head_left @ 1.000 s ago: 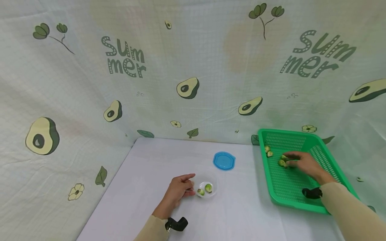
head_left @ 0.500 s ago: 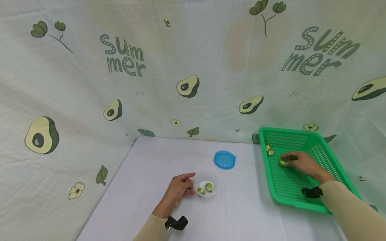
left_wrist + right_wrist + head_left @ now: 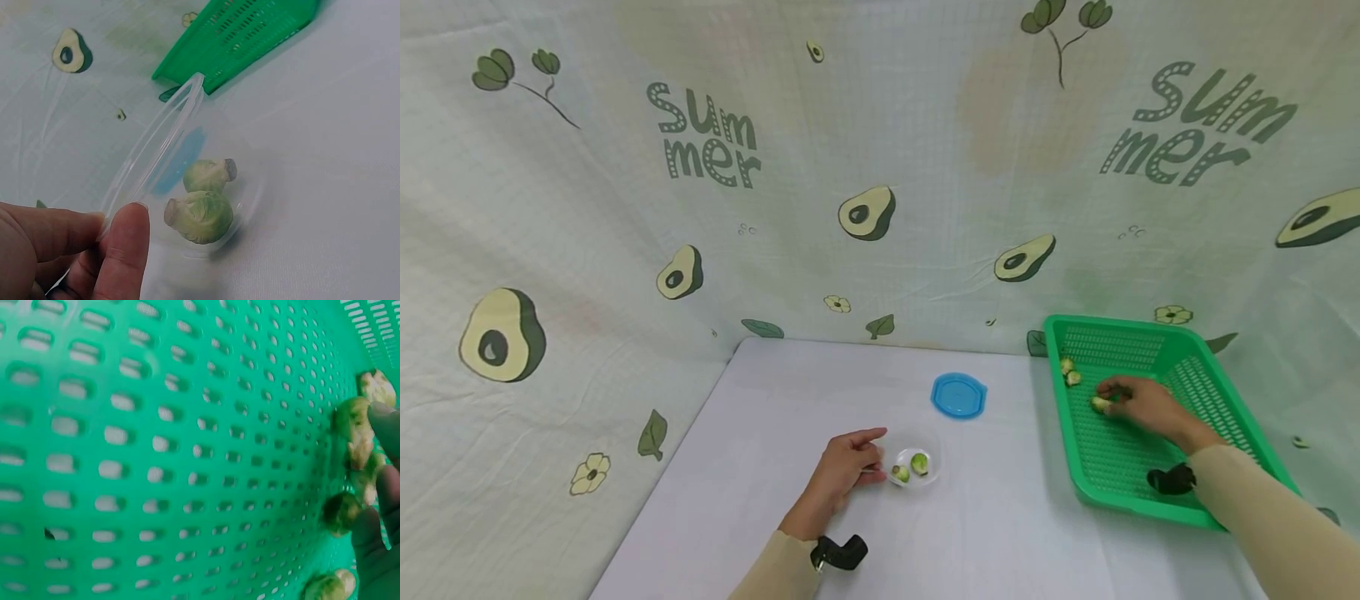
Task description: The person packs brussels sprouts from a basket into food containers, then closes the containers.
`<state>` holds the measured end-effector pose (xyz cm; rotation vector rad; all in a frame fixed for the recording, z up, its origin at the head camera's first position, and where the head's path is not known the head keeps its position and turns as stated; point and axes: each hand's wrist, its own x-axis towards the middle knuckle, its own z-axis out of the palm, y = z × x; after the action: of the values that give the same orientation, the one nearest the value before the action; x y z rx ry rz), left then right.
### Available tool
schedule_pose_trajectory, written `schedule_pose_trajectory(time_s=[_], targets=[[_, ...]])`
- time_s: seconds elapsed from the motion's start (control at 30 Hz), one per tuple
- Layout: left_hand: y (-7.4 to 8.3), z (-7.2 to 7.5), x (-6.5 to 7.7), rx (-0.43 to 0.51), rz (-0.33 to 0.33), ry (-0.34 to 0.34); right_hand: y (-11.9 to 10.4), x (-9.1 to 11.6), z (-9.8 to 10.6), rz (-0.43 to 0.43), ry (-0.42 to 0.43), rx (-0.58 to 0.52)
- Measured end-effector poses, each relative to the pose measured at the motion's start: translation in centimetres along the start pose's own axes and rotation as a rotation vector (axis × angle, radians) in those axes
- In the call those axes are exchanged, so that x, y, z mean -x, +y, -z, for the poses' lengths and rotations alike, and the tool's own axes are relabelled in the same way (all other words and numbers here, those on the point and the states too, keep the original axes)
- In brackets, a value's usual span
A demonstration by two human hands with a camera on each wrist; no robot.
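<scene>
Between left thumb and fingers I pinch the rim of a clear plastic tub, tilted in the left wrist view. Two Brussels sprouts lie in it. My left hand is at its left side in the head view. Inside the green basket, my right hand reaches down with its fingertips right at a sprout. The right wrist view has those fingers spread beside several sprouts, one near the thumb. Part of the hand falls outside that view.
A blue lid lies on the white table behind the tub. Two more sprouts sit by the basket's left wall. A printed cloth hangs behind and at the sides.
My right hand has shifted slightly left over the sprouts; one of the two seen at its fingertips is now out of sight in the head view. The left hand and tub stay put.
</scene>
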<state>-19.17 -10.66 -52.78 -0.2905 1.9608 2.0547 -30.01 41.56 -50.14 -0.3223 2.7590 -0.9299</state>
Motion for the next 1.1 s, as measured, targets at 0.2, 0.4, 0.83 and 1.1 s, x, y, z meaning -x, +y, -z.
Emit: schedule_pose_trajectory(time_s=[0.2, 0.4, 0.83, 1.1], targets=[[0.04, 0.02, 0.04, -0.002, -0.003, 0.005, 0.31, -0.33, -0.15, -0.001, 0.014, 0.011], [0.07, -0.07, 0.06, -0.002, -0.011, 0.006, 0.53, -0.58, -0.23, 0.033, 0.028, 0.042], [-0.17, -0.06, -0.03, 0.015, -0.004, 0.004, 0.61, -0.63, -0.69, 0.063, 0.013, 0.078], [-0.04, -0.1, 0.14, 0.012, -0.006, 0.01, 0.0, -0.53, -0.81, 0.086, 0.022, 0.119]])
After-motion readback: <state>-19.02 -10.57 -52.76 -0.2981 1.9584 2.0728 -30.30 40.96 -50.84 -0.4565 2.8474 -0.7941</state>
